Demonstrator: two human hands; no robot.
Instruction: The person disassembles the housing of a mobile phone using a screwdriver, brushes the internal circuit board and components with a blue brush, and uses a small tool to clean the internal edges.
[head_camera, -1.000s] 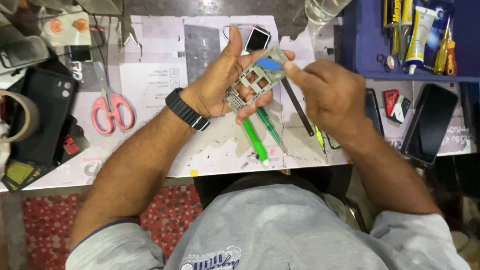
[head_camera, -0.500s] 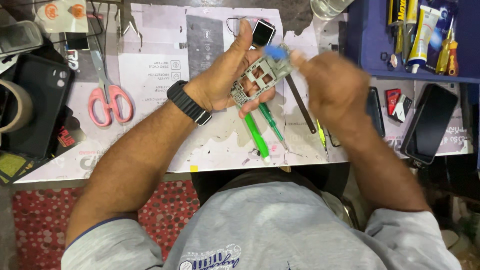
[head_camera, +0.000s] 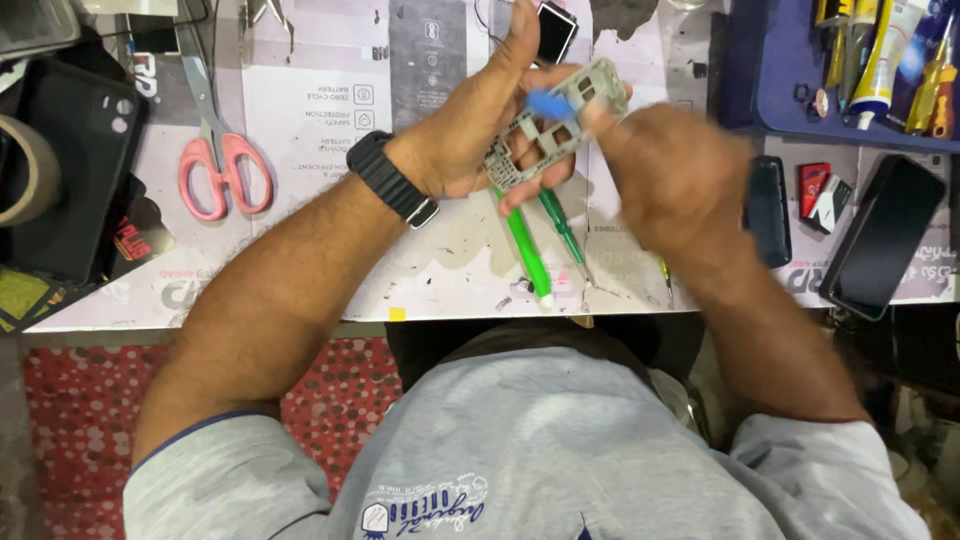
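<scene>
Just above the middle of the frame, the left hand holds a grey phone frame, a skeletal plastic chassis with cut-out windows. The thumb rises along its far side and the curled fingers pinch it from beneath, so it sits tilted in the air above the work mat, touching nothing else. The right hand comes in from the right, and its fingertips press a small blue tool, probably a plastic pick, against the upper edge of the frame. This hand is blurred by motion, so I cannot tell exactly how its fingers close around the tool.

The main risk, as I judge it, is the pick slipping off the thin edge. The frame is held only by a fingertip pinch, so a hard push could snap one of the narrow ribs or twist the piece out of the grip.

If it drops, it lands among the clutter below:
- a green screwdriver and a thinner one lie directly under the hands
- small screws or debris dot the mat near its lower edge

Pink scissors at the upper left and a dark phone at the right edge lie well apart from the work.
</scene>
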